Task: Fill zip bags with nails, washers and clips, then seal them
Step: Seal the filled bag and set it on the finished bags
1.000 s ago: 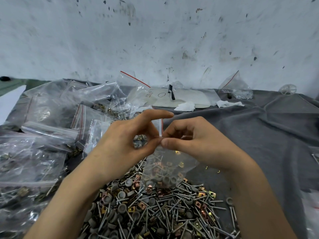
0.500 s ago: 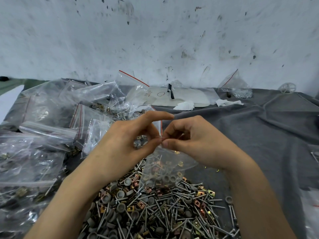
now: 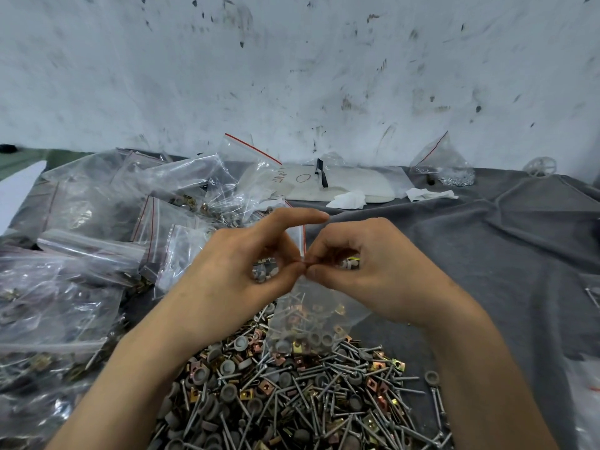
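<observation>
Zip bag (image 3: 308, 319), clear plastic, hangs below both hands, holding nails, grey washers and brass clips. Left hand (image 3: 240, 264) and right hand (image 3: 367, 271) pinch its top edge; filled bags (image 3: 97, 222) lie left.

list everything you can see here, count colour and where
held bag: one, clear, partly filled, hanging between both hands over the pile
pile: one loose heap of grey nails, grey washers and brass clips, near centre
filled bags: many, clear with red strips, heaped at left
far bag: one, clear, silvery bits inside, by the wall at right
cloth: one, grey, under everything
pad: one, white, far centre
tissues: two, white, at the pad's near edge
wheel: one, white, far right
wall: white, scuffed, behind
left hand: pinches the held bag's top
right hand: pinches the held bag's top
</observation>
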Motion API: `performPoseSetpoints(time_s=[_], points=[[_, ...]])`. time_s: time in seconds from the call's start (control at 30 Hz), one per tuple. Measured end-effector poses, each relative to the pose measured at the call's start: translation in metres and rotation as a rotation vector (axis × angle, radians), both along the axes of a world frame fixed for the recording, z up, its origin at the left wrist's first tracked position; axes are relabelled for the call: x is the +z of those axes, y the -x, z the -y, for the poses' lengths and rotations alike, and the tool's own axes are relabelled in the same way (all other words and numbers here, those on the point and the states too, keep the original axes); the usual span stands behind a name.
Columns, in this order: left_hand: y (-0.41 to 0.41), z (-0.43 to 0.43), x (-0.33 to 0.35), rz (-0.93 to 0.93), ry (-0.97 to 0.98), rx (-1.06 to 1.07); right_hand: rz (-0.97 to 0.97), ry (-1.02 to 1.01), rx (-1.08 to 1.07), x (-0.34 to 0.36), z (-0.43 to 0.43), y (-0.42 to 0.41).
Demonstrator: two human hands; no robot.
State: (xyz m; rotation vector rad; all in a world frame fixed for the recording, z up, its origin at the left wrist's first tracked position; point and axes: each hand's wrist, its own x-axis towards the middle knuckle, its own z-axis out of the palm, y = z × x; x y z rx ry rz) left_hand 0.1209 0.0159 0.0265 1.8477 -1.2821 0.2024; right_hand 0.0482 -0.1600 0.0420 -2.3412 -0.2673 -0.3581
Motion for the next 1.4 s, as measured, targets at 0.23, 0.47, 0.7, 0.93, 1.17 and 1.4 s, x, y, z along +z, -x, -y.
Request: performPoseSetpoints(time_s=[0.23, 0.47, 0.7, 0.93, 1.17, 1.4], points=[[-0.005, -0.002, -0.001, 0.047, -0.152, 0.087, -0.045, -0.001, -0.038, -0.005, 0.000, -0.005], [-0.002, 0.002, -0.002, 0.050, -0.178, 0.078, -0.055, 0.089, -0.010, -0.004, 0.001, -0.004], [-0.002, 0.001, 0.000, 0.080, -0.184, 0.054, -0.145, 0.066, -0.033, -0.004, 0.003, -0.003], [-0.002, 0.003, -0.002, 0.038, -0.244, 0.018, -0.130, 0.053, 0.064, -0.005, -0.003, -0.002], [-0.001, 0.001, 0.000, 0.017, -0.198, 0.001, -0.198, -0.030, 0.105, -0.002, 0.007, 0.001], [-0.004, -0.001, 0.002, 0.013, -0.199, -0.031, -0.212, -0.126, 0.183, -0.004, 0.002, 0.001]])
